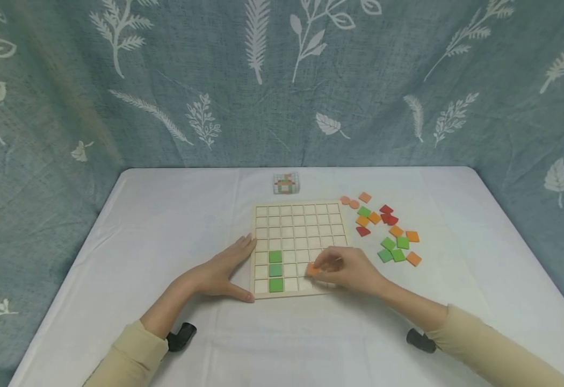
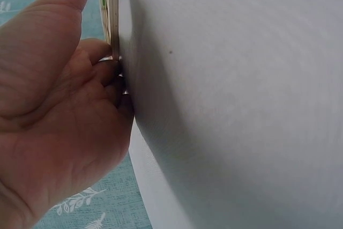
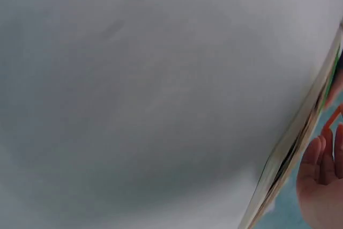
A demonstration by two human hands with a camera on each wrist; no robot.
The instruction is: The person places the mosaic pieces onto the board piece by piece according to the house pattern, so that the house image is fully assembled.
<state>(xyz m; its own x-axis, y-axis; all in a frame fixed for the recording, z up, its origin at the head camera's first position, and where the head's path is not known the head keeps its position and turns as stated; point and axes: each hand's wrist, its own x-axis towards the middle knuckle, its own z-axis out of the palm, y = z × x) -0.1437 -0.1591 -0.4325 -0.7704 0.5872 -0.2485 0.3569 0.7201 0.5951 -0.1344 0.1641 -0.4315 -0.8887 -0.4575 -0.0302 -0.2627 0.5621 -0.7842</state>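
Note:
A wooden grid board [image 1: 299,221] lies flat on the table. Three green square tiles [image 1: 275,270] fill a vertical run of cells at its lower left. My right hand [image 1: 354,270] pinches an orange square tile [image 1: 311,270] between thumb and fingers, low over the front cells right of the green ones. In the right wrist view, the hand [image 3: 323,181] shows at the right edge with the orange tile [image 3: 333,118] at its fingertips. With fingers extended and thumb spread, my left hand [image 1: 224,267] rests at the board's left edge. The left wrist view shows its palm and fingers beside that edge.
Loose orange, green and red tiles [image 1: 398,255] lie scattered right of the board, with two round peach pieces [image 1: 349,202] by its far right corner. Behind the board stands a small patterned card [image 1: 286,183]. A leaf-print curtain [image 1: 282,123] borders the white table [image 1: 185,209].

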